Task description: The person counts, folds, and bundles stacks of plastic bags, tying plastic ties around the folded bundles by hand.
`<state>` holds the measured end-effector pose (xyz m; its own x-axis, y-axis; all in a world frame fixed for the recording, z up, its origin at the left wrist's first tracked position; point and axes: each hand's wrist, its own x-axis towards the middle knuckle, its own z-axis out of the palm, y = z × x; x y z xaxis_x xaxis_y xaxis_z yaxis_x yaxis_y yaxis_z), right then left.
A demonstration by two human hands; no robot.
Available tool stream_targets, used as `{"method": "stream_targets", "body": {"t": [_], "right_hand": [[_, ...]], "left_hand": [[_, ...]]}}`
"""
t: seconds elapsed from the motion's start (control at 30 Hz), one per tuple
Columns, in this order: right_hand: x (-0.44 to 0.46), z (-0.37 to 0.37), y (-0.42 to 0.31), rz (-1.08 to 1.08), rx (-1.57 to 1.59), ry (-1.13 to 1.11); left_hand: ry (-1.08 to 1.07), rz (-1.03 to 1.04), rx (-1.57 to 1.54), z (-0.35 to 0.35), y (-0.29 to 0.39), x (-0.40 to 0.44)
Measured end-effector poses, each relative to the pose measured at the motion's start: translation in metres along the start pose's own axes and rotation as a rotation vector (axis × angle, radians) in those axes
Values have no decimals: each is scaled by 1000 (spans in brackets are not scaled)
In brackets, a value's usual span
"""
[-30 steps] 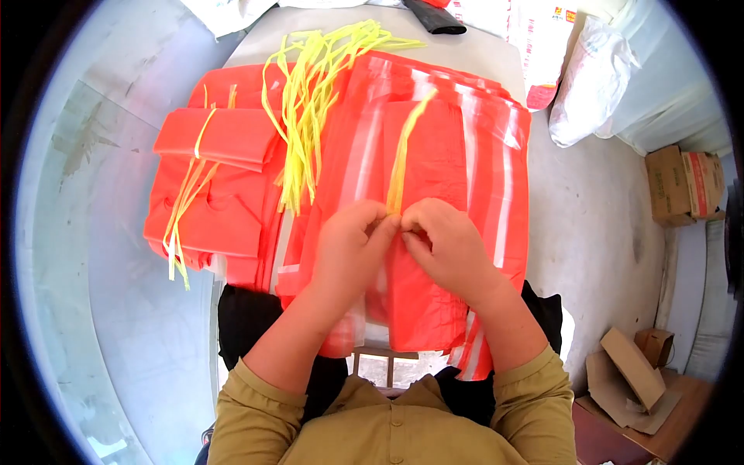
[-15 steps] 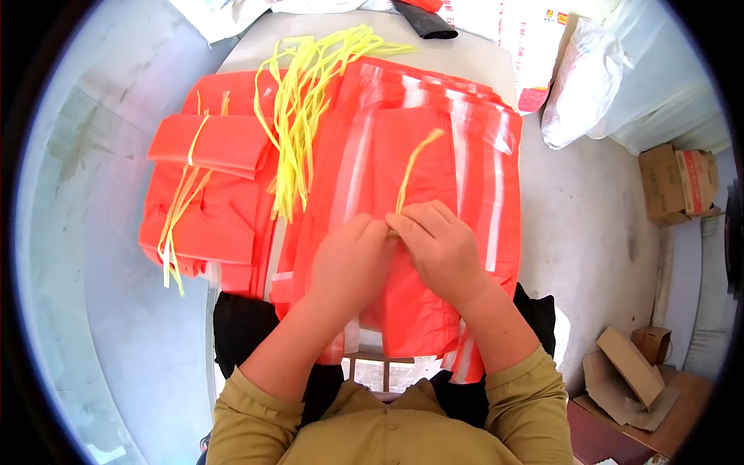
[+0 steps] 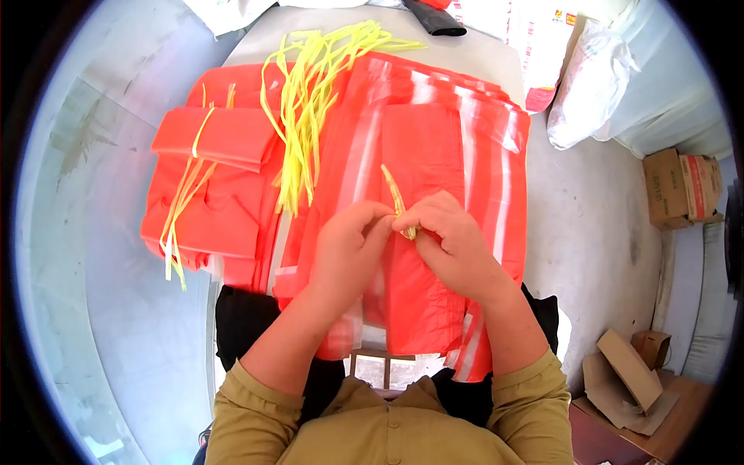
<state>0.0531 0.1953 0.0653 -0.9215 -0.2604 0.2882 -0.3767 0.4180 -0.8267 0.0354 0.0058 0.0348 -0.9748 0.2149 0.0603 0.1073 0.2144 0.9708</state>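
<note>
My left hand (image 3: 353,242) and my right hand (image 3: 448,242) meet over a folded bundle of red plastic (image 3: 422,147). Both have thumb and fingers pinched on a thin yellow strip (image 3: 391,184). One end of it points up past my fingertips, and a bunched part shows beneath my right fingers. Under the bundle lies a stack of red plastic sheets with pale stripes (image 3: 356,155). Whether the strip passes around the bundle cannot be made out.
Loose yellow strips (image 3: 302,132) lie left of the bundle. Farther left is a pile of folded red bundles (image 3: 209,201), tied with yellow strips. A white sack (image 3: 593,85) and cardboard boxes (image 3: 682,186) stand at the right. The pale table (image 3: 480,58) shows behind the stack.
The strip's upright end looks shorter and now leans left instead of right. My hands have parted slightly, and a bunched yellow part shows at the right fingers.
</note>
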Motion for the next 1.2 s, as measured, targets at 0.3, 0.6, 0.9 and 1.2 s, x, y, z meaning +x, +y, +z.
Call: {"method": "stream_targets", "body": {"t": [0.3, 0.6, 0.9, 1.2], "right_hand": [[-1, -15, -2, -155, -374, 25], [-15, -40, 10, 266, -189, 137], [-20, -37, 7, 545, 71, 3], [-23, -10, -56, 136, 322, 34]], "left_hand": [[33, 221, 800, -17, 13, 11], [74, 150, 468, -15, 22, 1], [-233, -96, 166, -17, 19, -25], [-242, -582, -1207, -35, 25, -35]]}}
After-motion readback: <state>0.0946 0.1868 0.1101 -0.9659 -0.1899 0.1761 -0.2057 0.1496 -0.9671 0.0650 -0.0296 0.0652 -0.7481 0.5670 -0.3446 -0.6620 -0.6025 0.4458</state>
